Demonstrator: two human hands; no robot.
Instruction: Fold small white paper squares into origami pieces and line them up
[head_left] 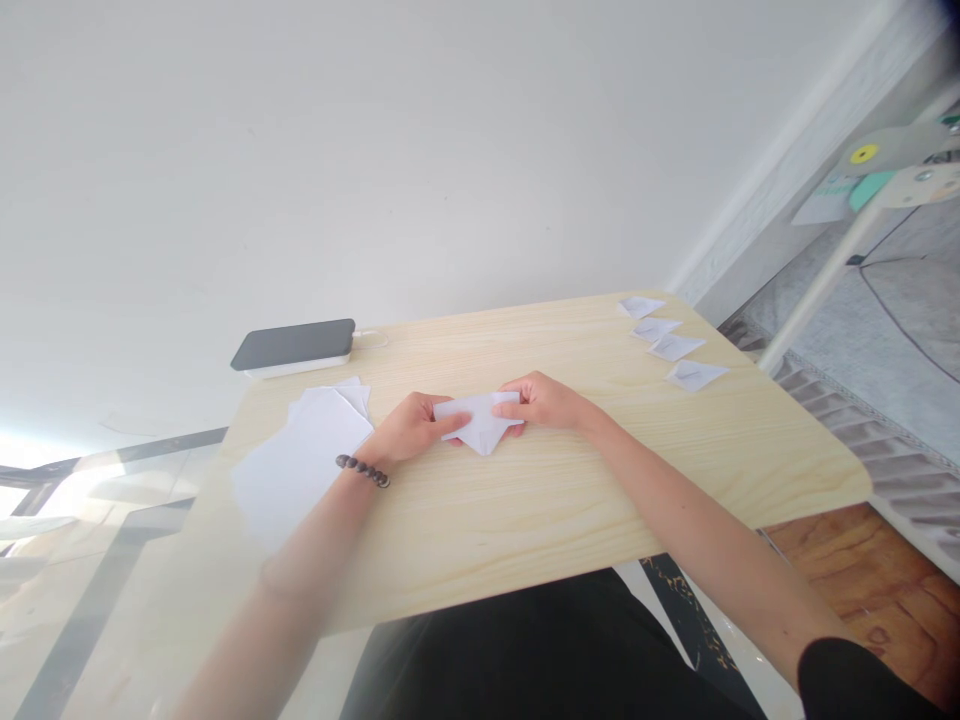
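Between my two hands is a folded sheet of white paper point(484, 425), with a straight upper edge and a point facing down towards me. My left hand point(416, 425), a dark bead bracelet at its wrist, pinches the paper's left end, thumb on top. The right end is pinched by my right hand point(547, 402), its thumb also lying on the front. The fingers behind the paper are partly hidden. Just left of my left hand lies a loose pile of white paper sheets point(307, 450), partly covered by my left forearm.
Several folded white paper pieces point(696, 375) lie in a row at the table's far right. A dark phone-like device point(296, 343) rests on a white base at the far left, a white cable beside it. The wooden table point(480, 540) backs onto a pale wall.
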